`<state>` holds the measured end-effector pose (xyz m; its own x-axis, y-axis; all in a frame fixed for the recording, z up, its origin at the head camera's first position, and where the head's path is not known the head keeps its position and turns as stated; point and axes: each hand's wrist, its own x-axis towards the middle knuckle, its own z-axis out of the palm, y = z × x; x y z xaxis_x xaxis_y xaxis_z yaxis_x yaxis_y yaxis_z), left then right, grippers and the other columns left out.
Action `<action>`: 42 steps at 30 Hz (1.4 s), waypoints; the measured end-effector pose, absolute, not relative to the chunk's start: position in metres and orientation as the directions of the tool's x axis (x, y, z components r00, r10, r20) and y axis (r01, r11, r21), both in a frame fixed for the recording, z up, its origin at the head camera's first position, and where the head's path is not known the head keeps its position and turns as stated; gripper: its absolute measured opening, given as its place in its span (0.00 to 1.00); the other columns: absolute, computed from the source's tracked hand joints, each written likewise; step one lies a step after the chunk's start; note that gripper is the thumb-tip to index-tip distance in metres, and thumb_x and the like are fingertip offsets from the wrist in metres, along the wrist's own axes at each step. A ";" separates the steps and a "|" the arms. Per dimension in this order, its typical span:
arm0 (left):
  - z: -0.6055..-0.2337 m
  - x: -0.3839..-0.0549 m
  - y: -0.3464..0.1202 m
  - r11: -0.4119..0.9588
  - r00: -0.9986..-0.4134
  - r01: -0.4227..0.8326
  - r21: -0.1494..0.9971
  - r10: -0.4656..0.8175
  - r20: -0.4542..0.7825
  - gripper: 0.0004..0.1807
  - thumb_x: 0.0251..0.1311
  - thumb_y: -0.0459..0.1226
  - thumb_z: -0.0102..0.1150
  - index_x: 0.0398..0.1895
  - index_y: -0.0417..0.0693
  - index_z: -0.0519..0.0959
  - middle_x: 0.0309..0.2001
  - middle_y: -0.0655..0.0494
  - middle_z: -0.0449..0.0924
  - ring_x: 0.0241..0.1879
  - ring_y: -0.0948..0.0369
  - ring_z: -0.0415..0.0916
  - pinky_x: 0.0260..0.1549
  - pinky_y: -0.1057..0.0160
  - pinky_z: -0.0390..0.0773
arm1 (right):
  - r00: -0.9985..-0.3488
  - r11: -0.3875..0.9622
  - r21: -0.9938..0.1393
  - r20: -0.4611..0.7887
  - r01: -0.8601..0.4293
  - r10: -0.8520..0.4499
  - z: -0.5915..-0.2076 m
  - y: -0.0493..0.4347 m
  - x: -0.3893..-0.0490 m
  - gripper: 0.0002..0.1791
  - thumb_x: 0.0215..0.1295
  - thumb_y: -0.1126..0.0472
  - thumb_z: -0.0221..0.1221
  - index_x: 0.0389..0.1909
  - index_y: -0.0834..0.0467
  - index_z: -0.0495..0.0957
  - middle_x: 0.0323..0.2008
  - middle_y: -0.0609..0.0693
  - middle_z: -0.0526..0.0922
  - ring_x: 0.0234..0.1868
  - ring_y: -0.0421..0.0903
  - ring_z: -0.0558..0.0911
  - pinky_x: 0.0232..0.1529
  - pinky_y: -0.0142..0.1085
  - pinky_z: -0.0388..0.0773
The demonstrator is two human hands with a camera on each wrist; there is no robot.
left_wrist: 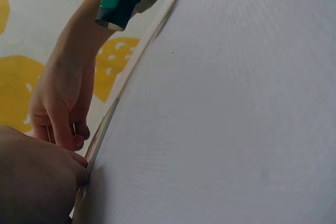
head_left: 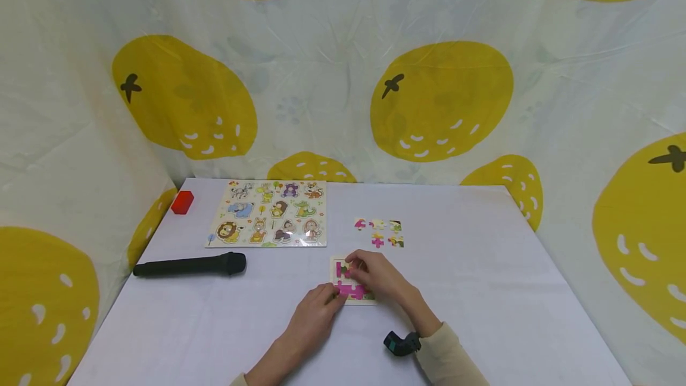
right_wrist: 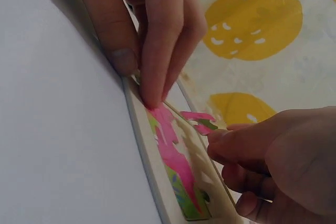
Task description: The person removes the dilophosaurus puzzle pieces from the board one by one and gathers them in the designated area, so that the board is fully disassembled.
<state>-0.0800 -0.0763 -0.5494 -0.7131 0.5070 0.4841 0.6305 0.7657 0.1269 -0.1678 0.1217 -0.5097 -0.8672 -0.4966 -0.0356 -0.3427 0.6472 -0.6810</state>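
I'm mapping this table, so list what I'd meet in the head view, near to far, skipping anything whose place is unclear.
Wrist camera → small puzzle → loose pieces → red block.

White curtain (head_left: 332, 106), large yellow fruit prints (head_left: 442, 100), hanging behind and along both sides of table (head_left: 482, 290). White table surface. Diffuse light. Curtain creased.

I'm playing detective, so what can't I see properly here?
- Head view: far right corner of puzzle tray, behind right hand.
- Head view: loose pieces' details, too small.
- Left wrist view: part of left hand, cut off by edges.
- Right wrist view: held piece's end, covered by right hand.
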 end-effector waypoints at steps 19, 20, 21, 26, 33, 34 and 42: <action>-0.550 -0.080 -0.077 0.762 -0.702 0.635 0.127 0.501 0.506 0.13 0.57 0.33 0.67 0.46 0.49 0.88 0.45 0.55 0.82 0.48 0.58 0.80 0.50 0.60 0.82 | -0.918 0.684 -0.636 0.107 -0.358 -0.381 -0.511 0.140 -0.206 0.15 0.64 0.63 0.66 0.50 0.61 0.82 0.35 0.47 0.80 0.35 0.40 0.74 0.36 0.29 0.73; -0.550 -0.080 -0.077 0.762 -0.700 0.636 0.126 0.500 0.510 0.13 0.57 0.32 0.67 0.46 0.49 0.88 0.45 0.55 0.82 0.48 0.58 0.80 0.50 0.60 0.82 | -0.917 0.683 -0.632 0.119 -0.366 -0.380 -0.511 0.140 -0.207 0.14 0.64 0.64 0.66 0.50 0.62 0.82 0.34 0.48 0.80 0.35 0.41 0.74 0.36 0.30 0.74; -0.550 -0.080 -0.076 0.761 -0.699 0.636 0.126 0.499 0.512 0.13 0.57 0.32 0.67 0.46 0.49 0.88 0.45 0.55 0.82 0.47 0.58 0.80 0.49 0.60 0.82 | -0.916 0.682 -0.630 0.129 -0.371 -0.380 -0.510 0.140 -0.208 0.14 0.63 0.65 0.66 0.50 0.63 0.82 0.35 0.49 0.80 0.35 0.41 0.74 0.36 0.31 0.74; -0.550 -0.079 -0.076 0.761 -0.704 0.635 0.136 0.497 0.507 0.13 0.57 0.33 0.68 0.46 0.48 0.88 0.44 0.55 0.82 0.47 0.58 0.80 0.49 0.60 0.82 | -0.926 0.719 -0.594 0.135 -0.360 -0.353 -0.511 0.140 -0.213 0.14 0.64 0.64 0.65 0.50 0.62 0.83 0.36 0.51 0.78 0.37 0.44 0.73 0.38 0.34 0.73; -0.551 -0.078 -0.076 0.755 -0.704 0.637 0.153 0.489 0.515 0.12 0.57 0.33 0.68 0.46 0.48 0.88 0.44 0.54 0.82 0.47 0.58 0.80 0.48 0.60 0.82 | -0.943 0.764 -0.561 0.114 -0.320 -0.311 -0.519 0.139 -0.220 0.14 0.65 0.61 0.66 0.50 0.59 0.83 0.40 0.53 0.77 0.39 0.45 0.73 0.42 0.36 0.75; -0.551 -0.079 -0.076 0.755 -0.706 0.636 0.156 0.488 0.513 0.12 0.58 0.33 0.67 0.46 0.48 0.88 0.44 0.55 0.82 0.47 0.58 0.80 0.49 0.60 0.82 | -0.946 0.766 -0.561 0.110 -0.313 -0.306 -0.520 0.139 -0.221 0.14 0.65 0.61 0.66 0.49 0.59 0.84 0.41 0.53 0.77 0.40 0.45 0.73 0.43 0.37 0.75; -0.551 -0.079 -0.076 0.762 -0.732 0.622 0.179 0.486 0.477 0.12 0.59 0.35 0.68 0.47 0.48 0.87 0.45 0.55 0.82 0.48 0.58 0.80 0.51 0.60 0.82 | -0.951 0.783 -0.545 0.108 -0.300 -0.290 -0.523 0.140 -0.224 0.14 0.65 0.59 0.66 0.50 0.59 0.84 0.41 0.53 0.77 0.40 0.46 0.73 0.43 0.38 0.74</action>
